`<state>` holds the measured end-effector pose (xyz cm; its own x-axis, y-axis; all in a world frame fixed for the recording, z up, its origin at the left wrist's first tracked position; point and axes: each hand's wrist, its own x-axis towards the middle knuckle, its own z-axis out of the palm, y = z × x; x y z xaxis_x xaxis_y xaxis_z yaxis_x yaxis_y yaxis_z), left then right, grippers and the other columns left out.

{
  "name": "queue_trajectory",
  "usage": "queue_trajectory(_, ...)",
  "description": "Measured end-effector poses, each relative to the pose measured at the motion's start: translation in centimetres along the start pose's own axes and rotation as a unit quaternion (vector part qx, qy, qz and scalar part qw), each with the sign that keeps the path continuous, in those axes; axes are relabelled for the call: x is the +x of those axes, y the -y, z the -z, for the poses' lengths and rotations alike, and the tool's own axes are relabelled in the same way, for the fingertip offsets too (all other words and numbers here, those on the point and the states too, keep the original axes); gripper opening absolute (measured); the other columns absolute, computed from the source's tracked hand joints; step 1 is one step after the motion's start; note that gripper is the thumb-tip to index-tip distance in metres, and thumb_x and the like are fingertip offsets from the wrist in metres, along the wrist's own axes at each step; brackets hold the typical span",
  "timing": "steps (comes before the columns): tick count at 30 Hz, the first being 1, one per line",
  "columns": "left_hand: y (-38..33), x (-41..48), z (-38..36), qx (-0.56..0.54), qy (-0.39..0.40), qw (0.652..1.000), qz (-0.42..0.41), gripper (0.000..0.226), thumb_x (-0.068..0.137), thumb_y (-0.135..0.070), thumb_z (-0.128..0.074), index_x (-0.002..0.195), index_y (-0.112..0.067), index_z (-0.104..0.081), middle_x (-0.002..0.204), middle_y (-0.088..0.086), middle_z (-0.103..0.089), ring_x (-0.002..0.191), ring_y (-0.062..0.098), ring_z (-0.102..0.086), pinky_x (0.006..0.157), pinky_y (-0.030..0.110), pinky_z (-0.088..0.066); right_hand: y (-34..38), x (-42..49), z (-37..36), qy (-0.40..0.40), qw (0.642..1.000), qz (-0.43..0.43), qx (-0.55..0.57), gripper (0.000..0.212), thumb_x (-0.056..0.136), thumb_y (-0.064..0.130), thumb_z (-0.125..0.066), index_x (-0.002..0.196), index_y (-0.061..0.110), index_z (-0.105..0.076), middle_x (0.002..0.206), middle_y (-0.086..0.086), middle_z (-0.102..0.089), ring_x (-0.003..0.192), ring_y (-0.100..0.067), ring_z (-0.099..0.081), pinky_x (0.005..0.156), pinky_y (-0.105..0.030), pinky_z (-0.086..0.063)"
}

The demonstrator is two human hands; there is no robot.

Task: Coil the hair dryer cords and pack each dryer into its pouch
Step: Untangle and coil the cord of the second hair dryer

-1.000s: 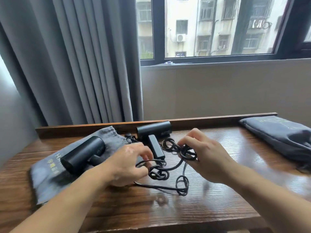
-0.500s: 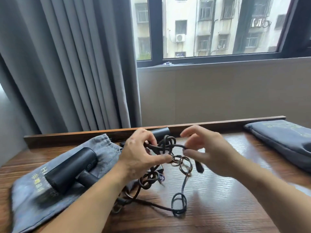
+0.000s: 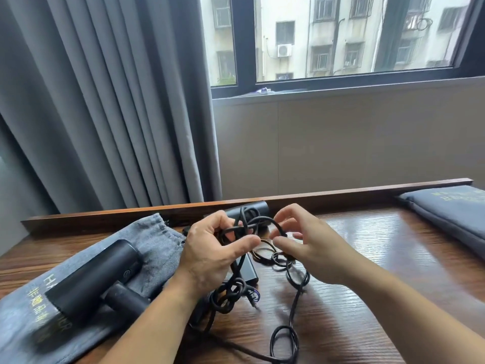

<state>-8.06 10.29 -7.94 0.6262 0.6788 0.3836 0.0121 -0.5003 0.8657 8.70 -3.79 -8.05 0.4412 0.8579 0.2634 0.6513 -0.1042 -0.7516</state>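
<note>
- Tangled cord (image 3: 228, 291) rises from the table (image 3: 380, 258) into the left hand (image 3: 210, 250), whose curled fingers and thumb grip its loops.
- Right hand (image 3: 312, 248): fingers half spread around a loop; grip unclear through blur.

head view, looking down, close.

Two hair dryers (image 3: 91, 279) (image 3: 248, 208), two pouches (image 3: 157, 237) (image 3: 451, 214), one cord tangle (image 3: 295, 278), two hands (image 3: 210, 250) (image 3: 317, 249)

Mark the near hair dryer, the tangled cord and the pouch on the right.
near hair dryer (image 3: 97, 277), head view, middle of its black barrel.
tangled cord (image 3: 236, 287), head view, on the knotted clump of loops.
pouch on the right (image 3: 451, 216), head view, its flat grey top.
</note>
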Motion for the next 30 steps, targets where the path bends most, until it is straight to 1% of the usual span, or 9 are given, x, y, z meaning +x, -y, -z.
queue_trajectory(4, 1.0, 0.0, 0.4, 0.032, 0.025, 0.999, 0.028, 0.042, 0.068, -0.039, -0.091, 0.098, -0.036, -0.061, 0.103, -0.014, -0.071, 0.096, -0.012, -0.063, 0.08, 0.012, -0.049, -0.2, -0.2, -0.5, -0.049, 0.99, -0.006, 0.135, 0.014, 0.096, 0.014, -0.066, 0.097, 0.025, -0.057, 0.077, 0.001, -0.07, 0.062, -0.014, -0.062, 0.063, -0.04, -0.053)
queue_trajectory(6, 1.3, 0.0, 0.8, 0.095, 0.056, 0.994, 0.019, 0.053, 0.071, -0.05, -0.085, 0.118, -0.041, -0.064, 0.113, -0.02, -0.068, 0.104, -0.018, -0.058, 0.083, 0.006, -0.046, -0.3, -0.5, -0.3, -0.095, 0.986, 0.013, 0.139, 0.014, 0.094, 0.012, -0.069, 0.09, 0.024, -0.063, 0.07, 0.005, -0.066, 0.053, -0.009, -0.053, 0.051, -0.035, -0.048)
queue_trajectory(9, 1.5, -0.3, 1.3, 0.214, 0.061, 0.975, -0.023, 0.065, 0.075, -0.072, -0.069, 0.131, -0.04, -0.063, 0.116, -0.02, -0.066, 0.111, -0.003, -0.057, 0.104, 0.032, -0.048, 0.1, -1.3, 0.1, -0.108, 0.99, 0.059, 0.062, 0.019, 0.086, 0.01, -0.078, 0.085, 0.027, -0.07, 0.067, 0.022, -0.061, 0.054, -0.005, -0.054, 0.055, -0.014, -0.037)
queue_trajectory(12, 1.2, -0.7, 1.5, 0.26, 0.06, 0.962, -0.067, 0.063, 0.074, -0.074, -0.062, 0.126, -0.039, -0.065, 0.112, -0.024, -0.058, 0.106, -0.009, -0.044, 0.114, 0.05, -0.037, 0.5, -1.8, -0.3, -0.106, 0.988, 0.102, -0.052, 0.023, 0.082, 0.009, -0.081, 0.089, 0.03, -0.077, 0.086, 0.019, -0.065, 0.078, -0.005, -0.065, 0.069, -0.013, -0.044)
queue_trajectory(15, 1.0, -0.9, 1.0, 0.281, 0.098, 0.948, -0.111, 0.06, 0.074, -0.076, -0.059, 0.122, -0.04, -0.063, 0.102, -0.026, -0.059, 0.1, -0.011, -0.049, 0.12, 0.05, -0.027, 1.1, -1.9, -0.9, -0.121, 0.981, 0.133, -0.078, 0.022, 0.079, 0.011, -0.084, 0.091, 0.029, -0.079, 0.085, 0.016, -0.066, 0.08, -0.005, -0.067, 0.072, -0.019, -0.05)
queue_trajectory(19, 0.9, -1.2, 0.1, 0.234, 0.129, 0.951, -0.154, 0.051, 0.076, -0.059, -0.075, 0.118, -0.032, -0.064, 0.103, -0.014, -0.069, 0.099, 0.005, -0.063, 0.094, 0.027, -0.048, 2.0, -1.8, -1.4, -0.154, 0.978, 0.123, -0.074, 0.024, 0.073, 0.015, -0.086, 0.079, 0.028, -0.068, 0.071, 0.013, -0.067, 0.068, -0.007, -0.066, 0.063, -0.024, -0.052)
queue_trajectory(23, 0.7, -1.5, -0.9, 0.196, 0.117, 0.957, -0.178, 0.043, 0.076, -0.042, -0.086, 0.11, -0.024, -0.068, 0.098, -0.013, -0.066, 0.09, 0.006, -0.061, 0.078, 0.015, -0.045, 2.1, -1.9, -2.8, -0.15, 0.973, 0.152, -0.093, 0.02, 0.071, 0.016, -0.087, 0.073, 0.029, -0.073, 0.073, 0.015, -0.068, 0.071, -0.007, -0.065, 0.063, -0.022, -0.05)
queue_trajectory(27, 0.0, -1.6, -0.6, 0.151, 0.043, 0.981, -0.118, 0.032, 0.077, -0.037, -0.087, 0.104, -0.029, -0.072, 0.091, -0.014, -0.07, 0.09, 0.004, -0.065, 0.077, 0.01, -0.046, 1.5, -1.9, -2.2, -0.052, 0.99, 0.107, 0.076, 0.034, 0.079, 0.003, -0.071, 0.1, 0.029, -0.078, 0.103, 0.009, -0.064, 0.098, -0.013, -0.069, 0.08, -0.019, -0.057)
queue_trajectory(30, 0.3, -1.5, 0.1, 0.103, 0.004, 0.995, -0.016, 0.034, 0.069, -0.035, -0.092, 0.097, -0.036, -0.072, 0.089, -0.022, -0.073, 0.087, -0.003, -0.067, 0.075, 0.008, -0.049, 0.9, -2.1, -1.5, -0.018, 0.978, 0.086, 0.188, 0.033, 0.087, -0.008, -0.072, 0.107, 0.019, -0.076, 0.097, -0.002, -0.075, 0.09, -0.021, -0.074, 0.074, -0.034, -0.059)
